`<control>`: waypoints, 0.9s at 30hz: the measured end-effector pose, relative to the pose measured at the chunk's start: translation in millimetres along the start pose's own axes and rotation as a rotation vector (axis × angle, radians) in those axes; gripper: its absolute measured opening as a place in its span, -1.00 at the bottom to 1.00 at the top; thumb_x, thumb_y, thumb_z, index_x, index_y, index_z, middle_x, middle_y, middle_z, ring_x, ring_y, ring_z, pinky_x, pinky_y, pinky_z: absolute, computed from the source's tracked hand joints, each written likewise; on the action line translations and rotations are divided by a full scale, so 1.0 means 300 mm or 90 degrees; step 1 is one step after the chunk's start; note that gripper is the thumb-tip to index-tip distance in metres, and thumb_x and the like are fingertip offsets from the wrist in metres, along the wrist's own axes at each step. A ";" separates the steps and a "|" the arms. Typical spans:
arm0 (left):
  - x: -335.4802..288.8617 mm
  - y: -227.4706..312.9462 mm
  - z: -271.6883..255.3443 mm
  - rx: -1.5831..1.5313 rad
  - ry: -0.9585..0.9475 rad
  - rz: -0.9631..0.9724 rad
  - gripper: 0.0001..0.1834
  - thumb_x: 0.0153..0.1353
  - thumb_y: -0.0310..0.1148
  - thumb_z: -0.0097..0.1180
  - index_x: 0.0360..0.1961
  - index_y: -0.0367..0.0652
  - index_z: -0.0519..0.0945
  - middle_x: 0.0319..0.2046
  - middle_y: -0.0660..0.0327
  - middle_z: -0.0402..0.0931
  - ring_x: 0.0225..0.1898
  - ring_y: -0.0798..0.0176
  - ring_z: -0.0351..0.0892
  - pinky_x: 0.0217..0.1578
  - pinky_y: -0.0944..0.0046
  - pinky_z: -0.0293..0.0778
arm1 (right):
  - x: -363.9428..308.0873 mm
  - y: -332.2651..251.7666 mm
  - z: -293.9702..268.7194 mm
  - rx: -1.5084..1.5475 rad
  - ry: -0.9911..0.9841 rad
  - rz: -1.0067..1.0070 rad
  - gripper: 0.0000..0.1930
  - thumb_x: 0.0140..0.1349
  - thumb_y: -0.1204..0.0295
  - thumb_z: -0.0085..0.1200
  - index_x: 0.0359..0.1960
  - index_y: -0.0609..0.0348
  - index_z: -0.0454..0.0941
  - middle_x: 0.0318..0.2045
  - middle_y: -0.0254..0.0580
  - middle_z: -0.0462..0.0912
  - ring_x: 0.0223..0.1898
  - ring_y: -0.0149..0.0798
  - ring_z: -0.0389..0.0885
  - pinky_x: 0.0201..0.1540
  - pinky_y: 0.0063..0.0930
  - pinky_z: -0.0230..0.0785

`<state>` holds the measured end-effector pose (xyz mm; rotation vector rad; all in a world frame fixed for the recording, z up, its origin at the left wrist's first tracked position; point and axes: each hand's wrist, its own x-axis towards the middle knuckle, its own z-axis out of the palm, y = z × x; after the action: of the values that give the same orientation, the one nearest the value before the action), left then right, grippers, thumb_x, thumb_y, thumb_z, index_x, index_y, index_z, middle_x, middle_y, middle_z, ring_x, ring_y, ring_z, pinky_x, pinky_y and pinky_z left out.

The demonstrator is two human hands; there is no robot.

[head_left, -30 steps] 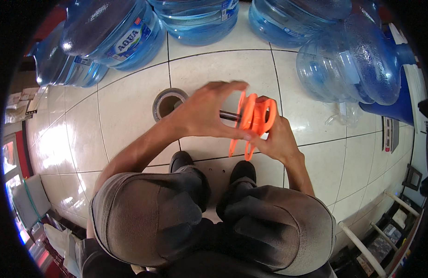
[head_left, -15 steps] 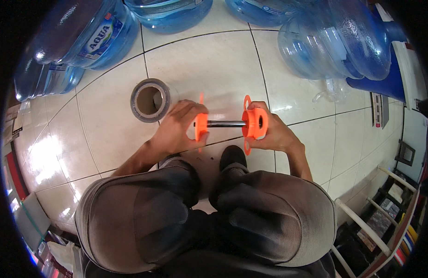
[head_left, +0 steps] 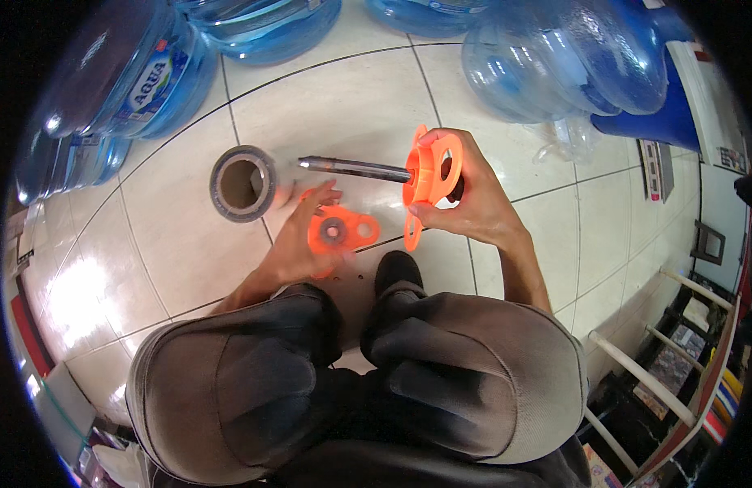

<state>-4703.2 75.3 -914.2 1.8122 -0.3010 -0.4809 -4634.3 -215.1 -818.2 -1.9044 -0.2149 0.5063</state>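
My right hand grips an orange plastic end piece with oval cut-outs. A shiny metal rod sticks out of it to the left, its tip tilted slightly up and free. In my left hand is a second orange end piece, turned so that its round dark centre shows; it is apart from the rod and a little blurred. A roll with a cardboard core and a grey rim, seemingly wrapping film, stands on end on the floor beyond my left hand.
Large blue water bottles line the far side of the tiled floor. Clear crumpled plastic lies by the bottles at far right. A white-railed rack stands at right. My knees and one dark shoe are below my hands.
The left end piece has come off the rod and turned over in my left hand, which moved down. The rod's end is now bare and raised. The view shifted slightly.
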 end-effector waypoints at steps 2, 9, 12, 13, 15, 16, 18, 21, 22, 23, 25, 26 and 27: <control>0.041 0.059 -0.049 -0.308 0.009 -0.026 -0.11 0.22 -0.11 0.37 0.44 -0.26 0.22 0.25 0.03 0.44 0.18 0.15 0.50 0.21 0.11 0.42 | 0.024 -0.020 0.040 0.038 -0.049 -0.046 -0.25 -0.03 0.50 0.42 0.25 0.10 0.33 0.15 -0.23 0.48 0.09 -0.31 0.57 0.08 -0.35 0.50; 0.049 0.339 -0.287 -0.011 0.115 0.141 -0.73 0.29 -0.46 0.28 -0.01 -0.29 0.67 -0.11 0.13 0.70 -0.11 0.32 0.67 -0.11 0.32 0.59 | 0.196 -0.044 0.116 0.164 -0.199 -0.138 -0.05 -0.02 0.42 0.51 0.42 0.13 0.20 0.32 -0.18 0.37 0.30 -0.23 0.39 0.34 -0.23 0.26; -0.021 0.406 -0.392 0.075 0.194 0.105 -0.78 0.23 -0.52 0.32 -0.08 -0.27 0.70 -0.14 0.15 0.71 -0.12 0.33 0.68 -0.08 0.32 0.58 | 0.290 -0.094 0.097 0.049 -0.299 -0.102 0.02 0.02 0.31 0.52 0.48 0.11 0.13 0.36 -0.15 0.34 0.32 -0.17 0.37 0.37 -0.17 0.21; -0.055 0.415 -0.428 0.105 0.246 0.095 -0.79 0.22 -0.53 0.33 -0.10 -0.26 0.71 -0.14 0.16 0.71 -0.12 0.33 0.69 -0.07 0.32 0.58 | 0.320 -0.119 0.089 -0.016 -0.327 -0.068 0.00 0.03 0.29 0.51 0.48 0.11 0.13 0.36 -0.14 0.35 0.31 -0.16 0.37 0.36 -0.16 0.22; -0.147 0.425 -0.504 0.176 0.343 0.044 -0.78 0.19 -0.55 0.35 -0.12 -0.25 0.71 -0.14 0.19 0.72 -0.11 0.33 0.69 -0.02 0.30 0.56 | 0.374 -0.174 0.077 -0.206 -0.385 -0.050 0.04 0.03 -0.09 0.43 0.44 0.21 0.19 0.31 0.11 0.39 0.32 0.02 0.37 0.36 -0.15 0.27; -0.193 0.425 -0.548 0.205 0.393 0.069 -0.77 0.20 -0.56 0.34 -0.10 -0.26 0.70 -0.14 0.20 0.72 -0.10 0.33 0.68 0.00 0.29 0.55 | 0.400 -0.197 0.100 -0.276 -0.401 -0.100 0.04 0.03 -0.09 0.43 0.44 0.21 0.19 0.31 0.15 0.39 0.33 0.05 0.36 0.36 -0.13 0.28; -0.290 0.422 -0.628 0.221 0.502 0.045 -0.77 0.23 -0.54 0.33 -0.08 -0.30 0.68 -0.15 0.18 0.72 -0.09 0.32 0.68 0.02 0.29 0.53 | 0.449 -0.239 0.161 -0.464 -0.408 -0.187 0.03 0.02 -0.08 0.42 0.43 0.22 0.21 0.29 0.23 0.39 0.35 0.11 0.35 0.36 -0.10 0.29; -0.402 0.355 -0.686 0.213 0.658 -0.076 -0.75 0.28 -0.44 0.33 -0.08 -0.36 0.68 -0.20 0.14 0.72 -0.12 0.33 0.68 0.04 0.29 0.50 | 0.511 -0.259 0.357 -0.606 -0.469 -0.343 0.10 -0.10 0.10 0.51 0.47 0.12 0.13 0.41 0.23 0.18 0.43 0.19 0.18 0.39 0.08 0.24; -0.428 0.321 -0.691 0.288 0.653 -0.074 -0.76 0.28 -0.42 0.33 -0.10 -0.35 0.70 -0.23 0.15 0.73 -0.14 0.35 0.67 0.00 0.29 0.51 | 0.514 -0.254 0.445 -0.688 -0.434 -0.365 0.14 -0.15 0.10 0.53 0.48 0.09 0.12 0.42 0.24 0.13 0.44 0.23 0.15 0.36 0.13 0.25; -0.446 0.281 -0.685 0.316 0.653 -0.081 -0.78 0.28 -0.42 0.32 -0.12 -0.34 0.71 -0.23 0.15 0.74 -0.16 0.36 0.67 -0.03 0.29 0.52 | 0.505 -0.244 0.538 -0.738 -0.383 -0.423 0.18 -0.21 0.10 0.56 0.49 0.06 0.11 0.44 0.24 0.09 0.44 0.26 0.12 0.34 0.18 0.26; -0.458 0.195 -0.657 0.282 0.694 -0.155 -0.82 0.27 -0.43 0.32 -0.19 -0.34 0.74 -0.24 0.17 0.74 -0.21 0.39 0.67 -0.12 0.31 0.54 | 0.514 -0.203 0.636 -0.778 -0.328 -0.467 0.25 -0.31 0.11 0.59 0.50 0.00 0.08 0.45 0.24 0.05 0.43 0.31 0.10 0.30 0.27 0.28; -0.462 0.158 -0.635 0.309 0.686 -0.161 -0.83 0.26 -0.44 0.33 -0.21 -0.35 0.74 -0.23 0.16 0.75 -0.23 0.38 0.68 -0.13 0.32 0.54 | 0.512 -0.177 0.676 -0.767 -0.330 -0.449 0.29 -0.36 0.12 0.60 0.51 -0.03 0.07 0.44 0.24 0.05 0.42 0.33 0.11 0.28 0.30 0.28; -0.459 0.124 -0.609 0.331 0.675 -0.145 -0.84 0.25 -0.44 0.34 -0.23 -0.34 0.74 -0.23 0.15 0.75 -0.23 0.37 0.68 -0.14 0.32 0.55 | 0.511 -0.150 0.700 -0.776 -0.362 -0.393 0.32 -0.41 0.14 0.62 0.51 -0.06 0.05 0.43 0.23 0.06 0.41 0.35 0.11 0.26 0.34 0.29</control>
<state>-4737.4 280.4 -811.8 2.3484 0.5659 0.4867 -4586.6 37.3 -879.2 -2.5752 -1.7445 0.5095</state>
